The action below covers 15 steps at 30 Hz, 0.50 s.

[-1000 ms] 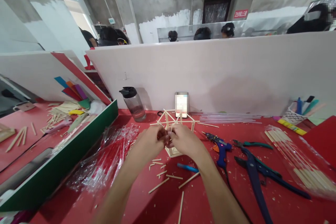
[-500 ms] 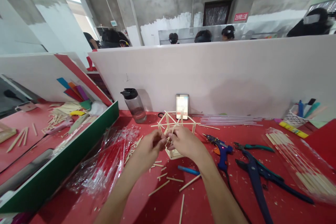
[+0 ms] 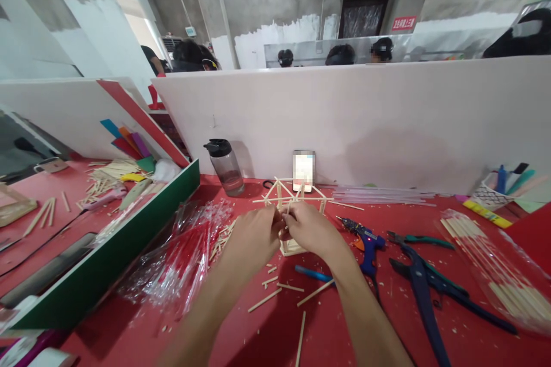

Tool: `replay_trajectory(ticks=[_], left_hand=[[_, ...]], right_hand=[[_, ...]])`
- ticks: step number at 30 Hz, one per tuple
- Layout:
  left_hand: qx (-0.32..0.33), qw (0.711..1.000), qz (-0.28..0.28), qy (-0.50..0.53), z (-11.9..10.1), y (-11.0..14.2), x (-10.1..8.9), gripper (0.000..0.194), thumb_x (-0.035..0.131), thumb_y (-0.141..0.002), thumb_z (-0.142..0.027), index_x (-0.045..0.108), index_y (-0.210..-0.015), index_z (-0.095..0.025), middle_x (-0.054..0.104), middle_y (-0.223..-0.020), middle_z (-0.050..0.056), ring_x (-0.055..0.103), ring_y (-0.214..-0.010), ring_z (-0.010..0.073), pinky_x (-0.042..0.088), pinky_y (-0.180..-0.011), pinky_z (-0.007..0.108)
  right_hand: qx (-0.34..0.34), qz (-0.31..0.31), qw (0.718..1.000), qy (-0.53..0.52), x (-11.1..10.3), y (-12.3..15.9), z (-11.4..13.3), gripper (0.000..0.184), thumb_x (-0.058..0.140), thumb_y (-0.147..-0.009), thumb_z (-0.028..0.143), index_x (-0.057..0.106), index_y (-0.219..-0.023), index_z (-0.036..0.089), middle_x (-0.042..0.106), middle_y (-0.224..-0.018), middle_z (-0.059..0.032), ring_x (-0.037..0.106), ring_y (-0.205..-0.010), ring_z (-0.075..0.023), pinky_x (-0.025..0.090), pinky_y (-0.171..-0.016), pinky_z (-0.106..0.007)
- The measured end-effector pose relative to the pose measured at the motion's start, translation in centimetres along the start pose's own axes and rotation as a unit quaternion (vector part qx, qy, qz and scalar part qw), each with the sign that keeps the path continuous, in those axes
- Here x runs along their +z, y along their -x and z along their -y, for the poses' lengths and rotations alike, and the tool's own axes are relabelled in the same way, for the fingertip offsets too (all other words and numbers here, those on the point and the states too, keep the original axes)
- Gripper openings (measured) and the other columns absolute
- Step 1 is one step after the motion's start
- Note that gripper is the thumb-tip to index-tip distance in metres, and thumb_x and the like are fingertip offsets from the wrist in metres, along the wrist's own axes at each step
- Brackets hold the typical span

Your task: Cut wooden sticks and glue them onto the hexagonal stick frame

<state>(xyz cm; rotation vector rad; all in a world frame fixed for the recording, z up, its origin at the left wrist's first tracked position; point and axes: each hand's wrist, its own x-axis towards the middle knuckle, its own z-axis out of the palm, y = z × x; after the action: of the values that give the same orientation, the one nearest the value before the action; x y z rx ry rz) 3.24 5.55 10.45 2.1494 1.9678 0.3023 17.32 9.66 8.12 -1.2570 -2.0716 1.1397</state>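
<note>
The wooden-stick frame (image 3: 291, 200) stands just beyond your left hand (image 3: 260, 229) and right hand (image 3: 310, 228), its crossbar (image 3: 313, 199) running sideways; I cannot tell whether either grip is clamped.

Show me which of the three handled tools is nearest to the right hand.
The blue glue gun; the green-handled pliers and large cutter lie farther right.

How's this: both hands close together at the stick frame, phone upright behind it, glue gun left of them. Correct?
Wrong side: head view shows the glue gun on their right. Rest checks: left hand and right hand close together at the stick frame, phone upright behind it.
</note>
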Motion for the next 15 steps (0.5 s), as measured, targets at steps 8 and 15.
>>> replay_trajectory(ticks=[8,15], left_hand=[[0.137,0.99,-0.032,-0.03,0.7,1.4,1.6,0.033,0.038,-0.073,0.004,0.048,-0.093,-0.02,0.063,-0.095,0.009,0.059,-0.09,0.0259,0.04,-0.073,0.035],[0.021,0.98,-0.056,0.191,3.7,2.3,2.2,0.014,0.041,-0.096,-0.029,0.045,-0.084,-0.023,0.059,-0.074,-0.001,0.054,-0.065,0.0179,0.037,-0.061,0.028]], right_hand=[[0.004,-0.003,1.0,-0.014,0.0,-0.1,-0.3,0.023,0.045,-0.086,0.01,0.063,-0.075,0.019,0.075,-0.075,-0.0036,0.071,-0.07,-0.016,0.048,-0.064,-0.023],[0.025,-0.002,0.999,-0.04,0.0,-0.5,-1.3,0.024,0.042,-0.093,0.014,0.065,-0.088,0.018,0.074,-0.079,-0.0052,0.073,-0.071,-0.0165,0.054,-0.068,-0.025]])
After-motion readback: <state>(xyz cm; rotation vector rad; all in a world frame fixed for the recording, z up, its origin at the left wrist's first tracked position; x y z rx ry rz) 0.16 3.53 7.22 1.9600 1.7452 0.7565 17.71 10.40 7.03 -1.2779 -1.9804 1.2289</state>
